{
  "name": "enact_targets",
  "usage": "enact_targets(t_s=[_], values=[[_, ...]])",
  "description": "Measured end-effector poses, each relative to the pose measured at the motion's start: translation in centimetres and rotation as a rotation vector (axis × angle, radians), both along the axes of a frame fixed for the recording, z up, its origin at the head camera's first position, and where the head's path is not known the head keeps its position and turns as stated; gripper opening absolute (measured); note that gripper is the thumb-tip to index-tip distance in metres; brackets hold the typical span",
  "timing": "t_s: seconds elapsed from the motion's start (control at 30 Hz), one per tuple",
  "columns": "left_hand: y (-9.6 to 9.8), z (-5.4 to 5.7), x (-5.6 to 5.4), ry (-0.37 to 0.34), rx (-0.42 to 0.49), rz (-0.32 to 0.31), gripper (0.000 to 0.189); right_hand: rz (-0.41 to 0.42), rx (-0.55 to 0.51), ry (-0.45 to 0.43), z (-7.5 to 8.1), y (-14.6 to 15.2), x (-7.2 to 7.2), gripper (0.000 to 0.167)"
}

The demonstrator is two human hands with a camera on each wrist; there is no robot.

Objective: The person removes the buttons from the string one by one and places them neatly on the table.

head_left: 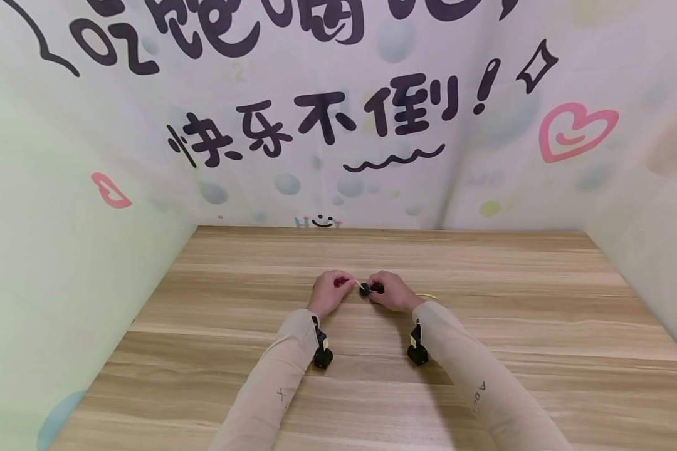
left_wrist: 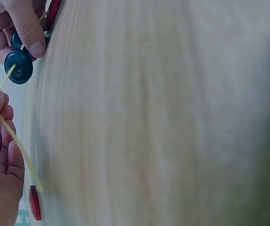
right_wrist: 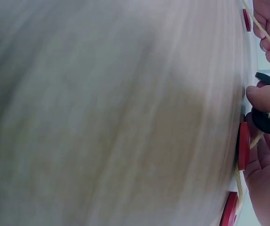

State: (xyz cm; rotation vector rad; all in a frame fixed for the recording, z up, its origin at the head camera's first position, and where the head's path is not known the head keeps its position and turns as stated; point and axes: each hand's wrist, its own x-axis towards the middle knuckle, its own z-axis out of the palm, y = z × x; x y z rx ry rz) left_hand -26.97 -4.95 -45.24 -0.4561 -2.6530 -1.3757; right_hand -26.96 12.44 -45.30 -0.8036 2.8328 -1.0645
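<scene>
In the head view my left hand (head_left: 328, 294) and right hand (head_left: 393, 292) meet over the table. My left hand pinches a yellow string (left_wrist: 22, 149) between thumb and fingertips; its loose end hangs below. The string passes through a hole in a round black button (left_wrist: 18, 70). My right hand grips around this button, its thumb (right_wrist: 266, 96) lying across between it and a second black button (right_wrist: 268, 123). Farther along the string, past my right palm, are a red button (right_wrist: 244, 147) and another lower down. My right fingers partly hide the second black button.
Beside the string's loose end, a separate red button (left_wrist: 34, 202) lies on the wooden table (head_left: 372, 401). String (head_left: 427, 295) trails out to the right of my right hand. A printed cloth wall (head_left: 316, 181) stands along the table's far edge.
</scene>
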Motion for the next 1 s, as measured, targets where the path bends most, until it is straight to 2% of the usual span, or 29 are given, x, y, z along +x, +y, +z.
enact_targets(t_s=[0.1,0.47,0.6,0.73,1.0], values=[[0.02,-0.13,-0.05,0.000,-0.011,-0.004,0.010,0.004,0.005,0.001,-0.05,0.04,-0.01,0.007],[-0.11,-0.35,0.29,0.015,-0.021,-0.020,0.010,-0.018,-0.048,-0.079,0.40,-0.10,0.14,0.013],[-0.27,-0.40,0.40,-0.007,-0.017,-0.015,0.010,-0.019,-0.055,-0.054,0.51,-0.07,0.19,0.011],[-0.33,-0.42,0.45,-0.032,-0.014,-0.013,0.010,-0.055,-0.060,-0.027,0.50,-0.02,0.11,0.007],[-0.22,-0.27,0.72,-0.082,-0.005,-0.029,0.011,-0.125,-0.117,-0.064,0.26,0.14,-0.08,0.005]])
